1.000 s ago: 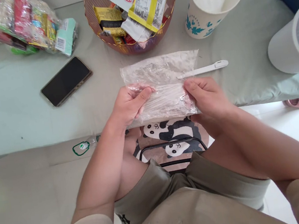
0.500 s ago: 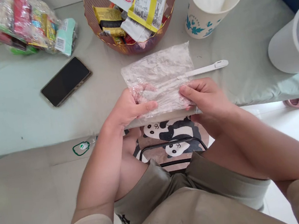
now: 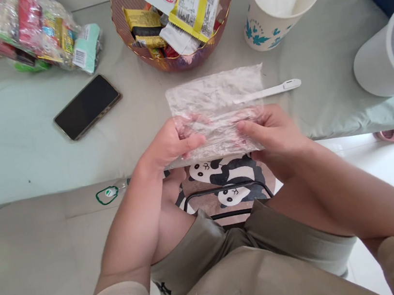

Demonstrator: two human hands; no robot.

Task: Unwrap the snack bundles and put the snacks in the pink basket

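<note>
A clear, crinkled plastic bag [image 3: 214,89] is stretched between my hands above the table's front edge. My left hand [image 3: 177,140] pinches its left side, thumb on top and fingers showing through the film. On the right, my right hand [image 3: 269,125] grips the bag the same way, its fingers partly seen through the plastic. Behind the bag lies a slim white plastic stick-like tool [image 3: 280,88], its left part covered by the film. I cannot tell its exact kind.
A dark phone [image 3: 87,106] lies left on the grey-green tablecloth [image 3: 37,160]. A ribbed bowl [image 3: 185,62] of packaged snacks, a paper cup [image 3: 264,30] holding crumpled white material, and a white bin-like container [image 3: 376,63] stand around. Bagged snacks [image 3: 34,33] lie at upper left.
The bag has shifted slightly right and down and now lies flatter and more spread out. Both hands keep their hold; the white tool has stayed put.
</note>
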